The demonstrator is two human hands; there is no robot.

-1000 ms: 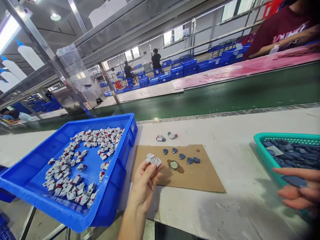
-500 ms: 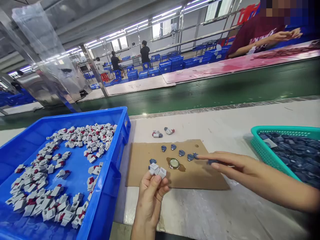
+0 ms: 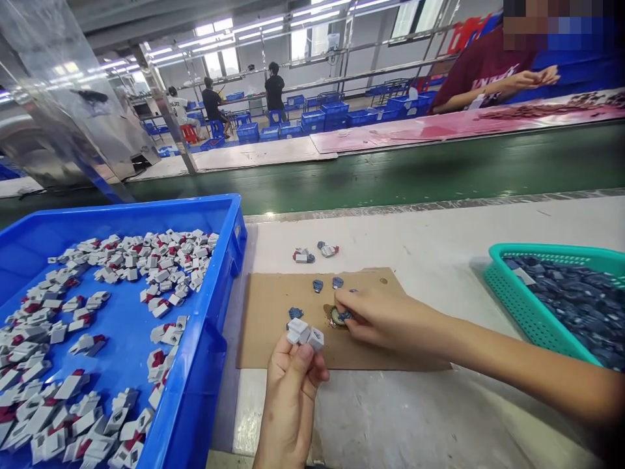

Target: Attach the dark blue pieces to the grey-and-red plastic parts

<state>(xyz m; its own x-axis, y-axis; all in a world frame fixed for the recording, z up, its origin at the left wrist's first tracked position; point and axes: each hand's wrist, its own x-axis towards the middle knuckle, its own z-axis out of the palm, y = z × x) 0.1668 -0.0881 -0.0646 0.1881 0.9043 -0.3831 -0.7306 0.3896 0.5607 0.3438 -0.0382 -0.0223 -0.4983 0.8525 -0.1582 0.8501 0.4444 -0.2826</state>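
Several small grey-white plastic pieces [image 3: 305, 333] are pinched at the fingertips of the left hand [image 3: 291, 391], which is raised over the near edge of the cardboard sheet [image 3: 385, 348]. The right hand [image 3: 385, 317] is stretched across that sheet, its fingers closed on a small dark-blue part [image 3: 344, 316] pressed at the round metal cap [image 3: 336, 317] near the sheet's middle. Three more blue parts [image 3: 318, 284] are laid loose on the cardboard behind the hands, and two assembled pieces [image 3: 303, 256] are seen just beyond its far edge. Bare white bench [image 3: 439, 241] is left open between the sheet and the teal basket [image 3: 525, 306] of blue parts at right. The blue tray [image 3: 229, 260] of grey-and-red pieces is butted against the cardboard's left edge. Lettering on a co-worker's maroon shirt [image 3: 481, 68] cannot be read.
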